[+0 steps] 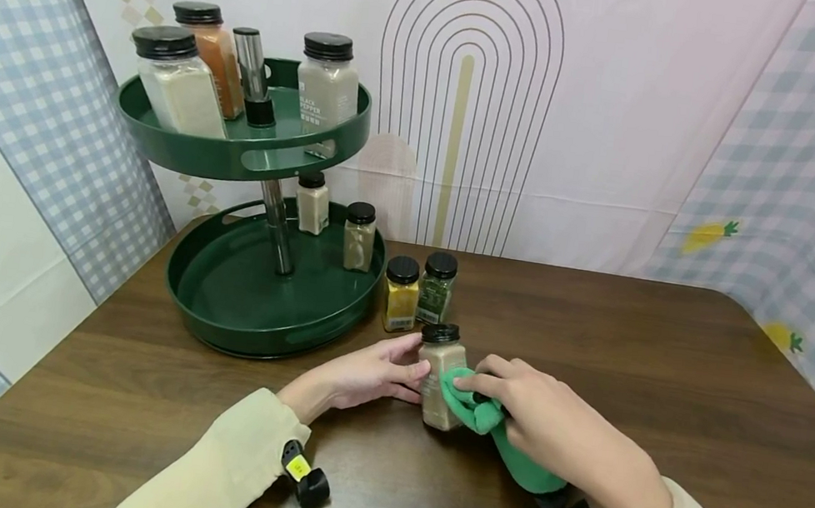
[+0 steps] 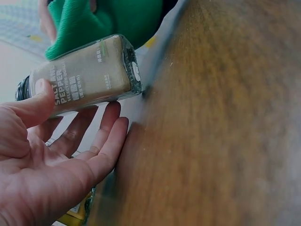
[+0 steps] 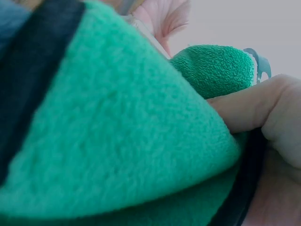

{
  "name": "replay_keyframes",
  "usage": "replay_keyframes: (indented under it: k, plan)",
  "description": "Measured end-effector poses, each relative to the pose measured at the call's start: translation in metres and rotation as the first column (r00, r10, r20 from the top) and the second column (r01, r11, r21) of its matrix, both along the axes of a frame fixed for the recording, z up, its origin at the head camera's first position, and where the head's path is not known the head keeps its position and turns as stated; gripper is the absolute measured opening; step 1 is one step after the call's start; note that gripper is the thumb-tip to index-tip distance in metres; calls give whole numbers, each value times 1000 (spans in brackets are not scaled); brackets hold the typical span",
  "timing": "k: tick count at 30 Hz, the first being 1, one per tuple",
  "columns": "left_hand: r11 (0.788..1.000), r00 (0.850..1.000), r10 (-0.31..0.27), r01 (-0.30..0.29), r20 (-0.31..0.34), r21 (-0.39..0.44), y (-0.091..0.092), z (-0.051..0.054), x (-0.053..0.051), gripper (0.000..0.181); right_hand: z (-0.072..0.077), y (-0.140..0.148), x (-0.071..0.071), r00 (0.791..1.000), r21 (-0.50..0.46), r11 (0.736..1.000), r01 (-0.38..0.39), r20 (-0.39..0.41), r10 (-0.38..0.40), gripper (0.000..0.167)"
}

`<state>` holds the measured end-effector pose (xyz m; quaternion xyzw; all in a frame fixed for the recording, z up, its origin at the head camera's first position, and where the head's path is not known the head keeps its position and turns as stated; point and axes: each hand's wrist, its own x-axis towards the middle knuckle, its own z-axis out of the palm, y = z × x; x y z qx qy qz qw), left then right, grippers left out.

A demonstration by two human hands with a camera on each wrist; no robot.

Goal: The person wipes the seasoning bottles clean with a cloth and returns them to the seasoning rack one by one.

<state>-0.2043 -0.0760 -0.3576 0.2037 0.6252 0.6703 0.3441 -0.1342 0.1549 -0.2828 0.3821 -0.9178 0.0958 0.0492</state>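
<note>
A square glass jar (image 1: 444,357) of beige powder, labelled salt and pepper, stands on the table with its black cap on. My left hand (image 1: 367,373) holds it from the left, thumb (image 2: 41,96) on the labelled face and fingers behind. From the other side, my right hand (image 1: 548,408) grips a green cloth (image 1: 521,461) with dark edging and presses a bunched part of it against the jar. Just behind the jar are a yellow spice bottle (image 1: 401,297) and a green herb bottle (image 1: 437,289), both black-capped.
To the left stands a two-tier green turntable rack (image 1: 231,343). Its upper tray (image 1: 185,155) bears several tall jars and a silver-and-black grinder (image 1: 252,75). Two small bottles, one a pale bottle (image 1: 312,205), sit on the lower tray. A printed curtain (image 1: 611,126) hangs behind the wooden table (image 1: 652,357).
</note>
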Motion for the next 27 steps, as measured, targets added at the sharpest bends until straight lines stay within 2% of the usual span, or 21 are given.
replay_keyframes:
  k: [9,16,21,25,27]
  plan:
    - [1000,998,-2,0,65,25,-3,-2,0,67,-5,-2,2,999,38,999,-39,33,37,56]
    - [998,994,-6,-1,105,64,-4,2,1,70,-8,-4,3,991,103,993,-56,126,42,55]
    - [996,993,-6,-4,119,87,-4,5,3,76,-10,-4,3,987,139,988,-70,156,48,56]
    - [996,993,-10,-1,118,94,-4,4,3,77,-6,-2,3,985,106,990,-92,156,75,58]
    - [996,994,-17,7,111,91,-4,5,3,78,-1,-1,4,988,72,992,-102,123,92,61]
